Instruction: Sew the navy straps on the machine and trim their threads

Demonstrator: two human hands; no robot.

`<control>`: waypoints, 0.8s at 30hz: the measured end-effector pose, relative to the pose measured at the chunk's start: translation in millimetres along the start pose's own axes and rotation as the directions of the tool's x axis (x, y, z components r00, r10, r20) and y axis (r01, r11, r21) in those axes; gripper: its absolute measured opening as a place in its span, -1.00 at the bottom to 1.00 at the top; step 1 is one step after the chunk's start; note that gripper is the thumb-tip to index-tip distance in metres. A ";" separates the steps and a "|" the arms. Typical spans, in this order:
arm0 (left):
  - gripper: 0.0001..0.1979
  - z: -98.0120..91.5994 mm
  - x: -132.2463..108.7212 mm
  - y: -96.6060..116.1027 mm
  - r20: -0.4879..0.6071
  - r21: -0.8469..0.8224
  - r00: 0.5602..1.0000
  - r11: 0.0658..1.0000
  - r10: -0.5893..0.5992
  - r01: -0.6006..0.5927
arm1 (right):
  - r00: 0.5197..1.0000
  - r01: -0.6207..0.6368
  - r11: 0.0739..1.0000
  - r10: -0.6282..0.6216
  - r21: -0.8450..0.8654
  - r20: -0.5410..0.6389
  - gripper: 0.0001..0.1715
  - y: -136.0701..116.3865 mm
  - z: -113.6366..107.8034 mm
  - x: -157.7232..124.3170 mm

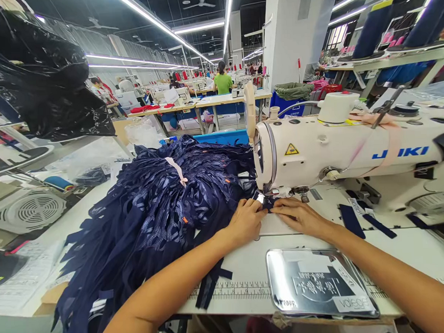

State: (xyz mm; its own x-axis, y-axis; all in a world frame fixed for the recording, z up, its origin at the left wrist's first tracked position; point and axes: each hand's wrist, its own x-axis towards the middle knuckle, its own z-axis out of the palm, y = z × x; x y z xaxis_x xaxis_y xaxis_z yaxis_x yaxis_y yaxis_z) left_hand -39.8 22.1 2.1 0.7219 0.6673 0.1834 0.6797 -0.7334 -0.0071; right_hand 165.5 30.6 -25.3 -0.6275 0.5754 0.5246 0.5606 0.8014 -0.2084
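Closest to me, a printed ruler [245, 289] runs along the front of the white table [244, 266], and a shiny metal tray [281, 267] lies over part of it, with labels on it. Just past that, the left hand [247, 219] and the right hand [301, 214] are close together, fingertips down on either side of a dark navy strip [268, 203]. The strip sits under the needle area of a white sewing machine [291, 151]; I can't tell whether the fingers pinch it or only press it flat. Left of the hands spreads a big heap of navy fabric pieces [150, 209], a pale pink tie [176, 169] on top, its ends hanging over the near edge. Right of them, cut navy strips [351, 219] lie by the machine's base, beside white labels. Beyond, navy thread cones [372, 30] stand on a rack, and farther off someone in a green top [222, 81] is among more tables, under long ceiling lights [199, 26].
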 end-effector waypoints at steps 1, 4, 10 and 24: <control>-0.65 0.5 -0.4 -0.3 0.003 -0.001 1.000 1.000 0.004 -0.004 | 1.000 0.009 1.000 -0.009 0.008 0.017 -0.66 0.5 -1.3 -0.4; -0.63 1.6 -1.8 -1.4 0.007 -0.003 1.000 1.000 0.014 -0.014 | 0.997 0.052 0.996 -0.049 -0.065 0.054 -0.66 -0.3 -3.5 -0.6; -0.61 -1.4 -7.8 -1.5 0.018 -0.010 0.995 0.995 0.095 -0.095 | 0.990 0.143 0.956 -0.136 -0.256 0.045 -0.66 -6.7 -1.4 0.2; -0.64 -4.9 -4.4 -3.3 0.035 0.007 0.997 0.998 0.068 -0.068 | 0.994 0.111 0.944 -0.109 -0.312 0.021 -0.67 -7.3 0.5 3.1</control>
State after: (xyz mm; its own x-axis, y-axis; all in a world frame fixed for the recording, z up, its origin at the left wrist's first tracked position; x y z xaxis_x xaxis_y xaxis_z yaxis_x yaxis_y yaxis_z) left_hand -45.9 21.0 6.2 0.7702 0.6203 0.1482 0.6301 -0.7761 -0.0262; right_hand 159.3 26.6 -22.6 -0.6965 0.4877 0.5264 0.6282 0.7689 0.1189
